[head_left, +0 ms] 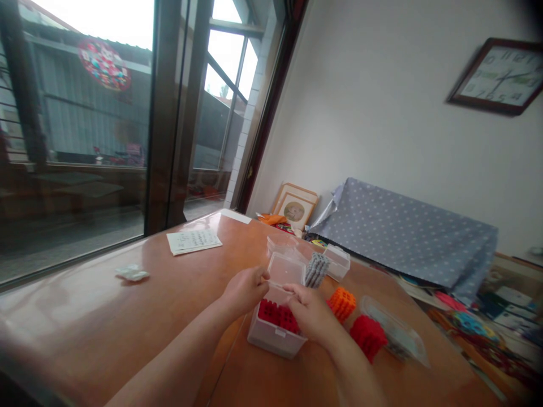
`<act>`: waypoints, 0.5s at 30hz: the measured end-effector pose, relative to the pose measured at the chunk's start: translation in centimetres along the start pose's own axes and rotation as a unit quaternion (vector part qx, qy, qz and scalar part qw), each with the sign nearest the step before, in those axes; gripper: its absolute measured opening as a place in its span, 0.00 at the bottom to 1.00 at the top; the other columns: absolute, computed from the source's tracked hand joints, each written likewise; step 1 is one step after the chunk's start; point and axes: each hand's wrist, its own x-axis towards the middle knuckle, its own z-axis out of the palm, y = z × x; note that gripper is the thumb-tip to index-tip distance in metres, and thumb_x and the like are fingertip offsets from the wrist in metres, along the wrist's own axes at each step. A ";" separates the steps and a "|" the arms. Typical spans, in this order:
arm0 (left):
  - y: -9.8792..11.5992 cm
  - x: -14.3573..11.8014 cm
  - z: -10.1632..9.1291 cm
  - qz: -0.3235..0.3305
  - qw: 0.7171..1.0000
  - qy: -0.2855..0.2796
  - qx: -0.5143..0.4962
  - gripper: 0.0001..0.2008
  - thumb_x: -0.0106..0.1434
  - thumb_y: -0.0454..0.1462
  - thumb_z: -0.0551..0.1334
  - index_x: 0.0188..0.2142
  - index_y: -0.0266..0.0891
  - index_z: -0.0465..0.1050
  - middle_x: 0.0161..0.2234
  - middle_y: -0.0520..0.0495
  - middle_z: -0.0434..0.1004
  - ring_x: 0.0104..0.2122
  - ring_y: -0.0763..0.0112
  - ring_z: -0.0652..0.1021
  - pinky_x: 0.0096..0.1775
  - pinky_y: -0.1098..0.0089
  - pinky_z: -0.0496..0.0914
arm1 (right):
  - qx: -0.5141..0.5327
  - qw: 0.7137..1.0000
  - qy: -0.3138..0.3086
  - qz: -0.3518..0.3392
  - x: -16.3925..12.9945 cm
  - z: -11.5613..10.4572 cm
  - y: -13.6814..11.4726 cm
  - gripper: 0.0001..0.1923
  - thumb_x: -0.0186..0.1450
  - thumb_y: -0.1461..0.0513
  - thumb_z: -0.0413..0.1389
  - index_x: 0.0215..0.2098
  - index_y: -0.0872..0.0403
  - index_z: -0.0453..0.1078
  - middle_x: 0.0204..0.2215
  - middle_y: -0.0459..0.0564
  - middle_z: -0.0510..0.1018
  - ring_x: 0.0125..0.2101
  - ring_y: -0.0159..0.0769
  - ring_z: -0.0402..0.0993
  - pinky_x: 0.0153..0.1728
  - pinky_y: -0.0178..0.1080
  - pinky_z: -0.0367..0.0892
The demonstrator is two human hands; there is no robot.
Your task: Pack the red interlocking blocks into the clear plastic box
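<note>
Closely, the left hand (246, 290) and right hand (313, 312) curl, fingers narrowed, by the clear lid (287, 270), at twelve o'clock of the box (275, 342) of red blocks (278, 315); whether they grip it, I cannot tell. An orange block (341, 305) sits at two o'clock.

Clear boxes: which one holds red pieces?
The box between left hand and right hand, lid up: red pieces show inside. None show in the back box beside the grey stack, nor the long box at right.
</note>
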 end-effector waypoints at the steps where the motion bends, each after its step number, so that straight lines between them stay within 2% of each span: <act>1: 0.0 0.0 0.0 0.002 1.000 -0.001 0.000 0.12 0.60 0.36 0.59 0.41 0.41 0.78 0.31 0.49 0.81 0.33 0.66 0.78 0.32 0.71 0.62 | 0.003 1.000 0.001 -0.002 -0.2 0.0 0.0 0.24 0.67 0.61 0.49 0.58 0.52 0.75 0.47 0.52 0.85 0.46 0.44 0.80 0.44 0.40 0.69; 9: 0.1 0.1 -0.1 0.003 1.000 -0.003 -0.008 0.12 0.60 0.36 0.59 0.41 0.40 0.78 0.29 0.50 0.79 0.30 0.67 0.76 0.31 0.72 0.60 | -0.010 0.998 0.021 -0.054 -1.5 0.6 -1.3 0.20 0.66 0.59 0.55 0.55 0.45 0.78 0.49 0.51 0.84 0.50 0.44 0.80 0.50 0.40 0.69; 12: 0.1 0.1 -0.1 0.004 1.000 -0.002 -0.009 0.11 0.60 0.36 0.59 0.41 0.40 0.78 0.29 0.50 0.79 0.30 0.67 0.76 0.32 0.71 0.60 | 0.045 0.997 0.039 -0.051 -1.5 0.4 -0.8 0.20 0.68 0.57 0.54 0.55 0.48 0.77 0.48 0.52 0.84 0.48 0.45 0.80 0.48 0.42 0.70; 15: 0.2 0.1 -0.1 0.003 1.000 -0.006 -0.012 0.11 0.61 0.37 0.59 0.41 0.40 0.78 0.27 0.51 0.77 0.29 0.68 0.75 0.31 0.71 0.60 | 0.150 0.983 0.108 -0.015 -1.5 -0.5 0.9 0.22 0.68 0.52 0.53 0.55 0.52 0.76 0.45 0.54 0.85 0.45 0.45 0.81 0.46 0.43 0.72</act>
